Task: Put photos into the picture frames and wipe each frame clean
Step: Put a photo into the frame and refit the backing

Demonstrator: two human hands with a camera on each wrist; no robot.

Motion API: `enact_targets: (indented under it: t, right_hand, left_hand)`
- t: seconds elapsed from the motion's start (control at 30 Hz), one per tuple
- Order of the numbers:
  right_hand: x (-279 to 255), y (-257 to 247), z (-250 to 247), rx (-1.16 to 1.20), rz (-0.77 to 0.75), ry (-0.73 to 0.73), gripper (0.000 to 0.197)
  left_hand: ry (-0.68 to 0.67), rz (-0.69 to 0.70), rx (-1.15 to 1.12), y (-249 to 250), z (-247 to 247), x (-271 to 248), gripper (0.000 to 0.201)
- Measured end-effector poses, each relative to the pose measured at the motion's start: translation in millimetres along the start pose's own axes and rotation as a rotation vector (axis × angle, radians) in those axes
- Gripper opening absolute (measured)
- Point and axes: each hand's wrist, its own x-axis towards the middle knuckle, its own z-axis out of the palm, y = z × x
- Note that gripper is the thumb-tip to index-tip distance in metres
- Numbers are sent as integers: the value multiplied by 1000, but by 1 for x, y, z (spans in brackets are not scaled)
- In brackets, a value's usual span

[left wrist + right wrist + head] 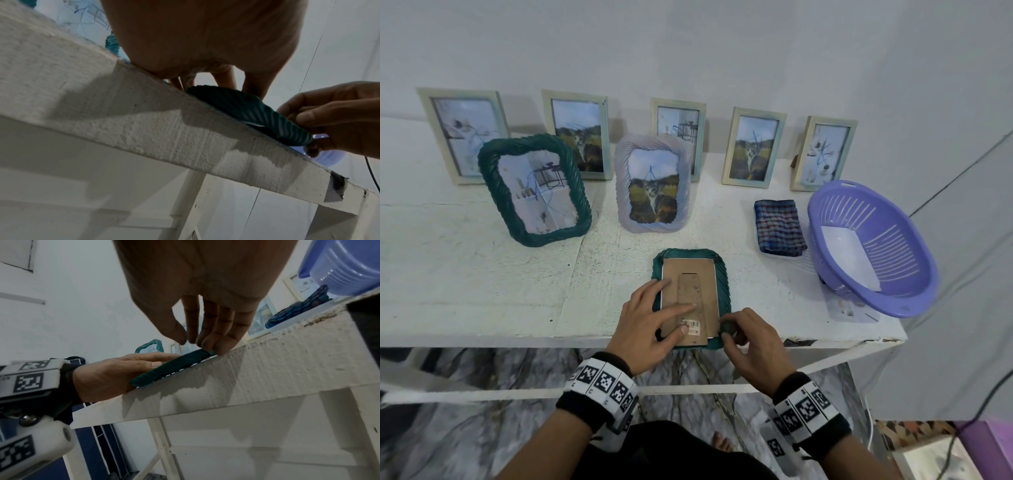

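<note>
So the green twisted-rim frame [690,297] is lying face down right at the near edge of the white table [482,267], cardboard backing [688,291] up, with its long axis running straight away from the person. The near short end actually pokes a little past the table lip, which the wrist views show well.

The left hand [654,318] is spread flat on the backing, fingers straight, thumb down by the barcode sticker [691,324], just pressing and pinning it, not gripping. The right hand [748,337] is at the near right corner of the frame with its fingers curled, thumb and fingertips pinching the green rim there. It could be working a little tab or clip at that corner, but it's too small and shadowed to say for sure.

Both hands are basically on top of the thing, so there's no reach involved. The frame sits dead ahead, left hand over the middle, right hand on the corner nearest it. Best guess is the back is being closed up, after which the frame needs flipping and wiping. The folded checked cloth [779,228] sits off to the right, just beside the purple basket [914,260], so the right hand is the nearer one for grabbing it.

Seven filled frames already stand further back on the table.
</note>
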Motion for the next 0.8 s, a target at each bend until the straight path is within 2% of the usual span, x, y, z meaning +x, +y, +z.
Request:
enact_targets:
  t: [0.13,0.23,0.4,0.53,0.8]
  right_hand:
    - [6,-10,1,-166,-65,34,30]
    - [10,-20,4,-288,-139,-26,38]
    - [14,-30,13,-424,-142,-142,46]
    - [13,-29,16,-476,-124,-165,45]
    - [9,-27,20,-477,-104,-138,43]
  left_hand:
    - [-19,-8,-70,-2,-4,1,43]
    - [23,-24,-158,-2,-13,-2,47]
    - [109,-98,-171,-11,-27,-22,31]
    - [45,-40,-117,-13,-31,-38,24]
    - [46,45,-57,-14,-37,-46,36]
